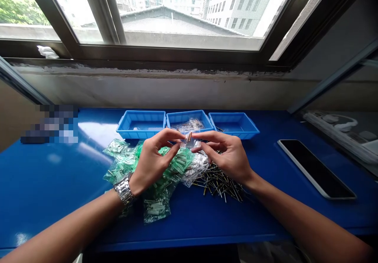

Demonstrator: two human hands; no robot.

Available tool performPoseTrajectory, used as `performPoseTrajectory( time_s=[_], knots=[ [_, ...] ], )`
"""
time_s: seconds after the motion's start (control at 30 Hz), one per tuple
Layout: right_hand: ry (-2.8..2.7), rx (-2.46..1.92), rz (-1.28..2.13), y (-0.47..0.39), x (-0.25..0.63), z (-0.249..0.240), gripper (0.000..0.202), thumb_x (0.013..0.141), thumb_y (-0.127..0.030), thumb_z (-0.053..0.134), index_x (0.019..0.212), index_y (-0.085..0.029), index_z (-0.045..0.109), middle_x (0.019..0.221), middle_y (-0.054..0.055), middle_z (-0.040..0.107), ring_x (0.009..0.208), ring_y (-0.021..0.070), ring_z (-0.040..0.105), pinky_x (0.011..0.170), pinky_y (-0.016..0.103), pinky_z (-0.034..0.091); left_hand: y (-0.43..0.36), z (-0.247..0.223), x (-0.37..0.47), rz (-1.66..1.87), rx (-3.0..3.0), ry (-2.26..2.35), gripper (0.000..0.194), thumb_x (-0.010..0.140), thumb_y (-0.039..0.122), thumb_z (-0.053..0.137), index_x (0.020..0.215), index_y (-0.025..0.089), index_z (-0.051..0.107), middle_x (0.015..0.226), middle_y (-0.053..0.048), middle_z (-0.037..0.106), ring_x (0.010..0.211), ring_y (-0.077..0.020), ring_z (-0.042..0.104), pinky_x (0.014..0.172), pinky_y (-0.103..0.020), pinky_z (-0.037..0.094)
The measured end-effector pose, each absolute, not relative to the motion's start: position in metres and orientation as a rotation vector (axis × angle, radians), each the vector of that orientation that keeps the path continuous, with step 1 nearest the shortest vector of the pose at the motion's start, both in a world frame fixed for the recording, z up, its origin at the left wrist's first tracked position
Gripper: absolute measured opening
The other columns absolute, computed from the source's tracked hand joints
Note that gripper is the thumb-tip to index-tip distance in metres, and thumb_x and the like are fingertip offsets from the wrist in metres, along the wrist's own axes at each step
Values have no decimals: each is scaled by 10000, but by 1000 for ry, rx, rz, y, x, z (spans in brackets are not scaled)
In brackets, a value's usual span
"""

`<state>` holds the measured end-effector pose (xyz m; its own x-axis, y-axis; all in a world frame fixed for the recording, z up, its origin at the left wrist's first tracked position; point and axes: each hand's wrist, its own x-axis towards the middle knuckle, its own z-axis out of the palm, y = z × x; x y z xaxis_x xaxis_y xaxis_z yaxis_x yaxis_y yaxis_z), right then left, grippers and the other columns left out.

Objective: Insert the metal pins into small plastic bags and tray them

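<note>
Two bare arms (pixel 304 217) are closest, one on each side. Between them, the left hand (pixel 155 158) and right hand (pixel 232 156) pinch a small clear bag (pixel 190 142), thumbs and first fingers held narrow on its sides. Copper-colored bits (pixel 189 137) show near its top, but they are so tiny that I can't tell if all are inside. The bag should be very light, soft and slippery, and may tear easily. Its side edges seem the best places to hold; the bits are likely hard. Just under the fingers lie more clear bags (pixel 196 168). Green bags (pixel 156 208) spread below and left of the fingers, near a watch (pixel 124 190). Thin sticks (pixel 224 180) lie loose below the right fingers. Past the fingers stand three blue trays (pixel 141 134). Far right of the fingers, a phone (pixel 315 168) rests on the tabletop (pixel 73 184).
</note>
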<state>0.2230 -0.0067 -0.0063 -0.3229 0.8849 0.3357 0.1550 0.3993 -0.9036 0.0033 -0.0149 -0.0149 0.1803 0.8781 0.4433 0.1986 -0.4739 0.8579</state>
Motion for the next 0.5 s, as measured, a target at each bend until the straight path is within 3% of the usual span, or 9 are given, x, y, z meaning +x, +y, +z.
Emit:
performPoseTrajectory(
  time_s=[0.27,0.37,0.5],
  knots=[
    [-1770,-887,959,-8,222,-4,207,968,-228,690,1158,-252,768,1215,57,767,833,196,807,601,267,654,-16,-13,4,1347,1833,1021,139,968,188,690,1101,214,717,1088,-32,758,1014,-161,732,862,-286,632],
    [-1770,-919,938,-7,223,-5,205,954,-249,711,1150,-227,767,1042,52,798,730,176,791,548,257,625,-16,-13,3,1325,1802,1014,84,972,235,695,1045,203,719,1007,-33,768,942,-163,746,815,-283,626],
    [-1830,-947,954,-6,224,-3,134,948,-293,716,941,-174,778,686,8,734,507,125,679,463,249,560,-18,-13,4,1213,1725,1010,187,996,336,666,914,171,696,707,-6,712,619,-120,685,590,-232,563]
  ],
)
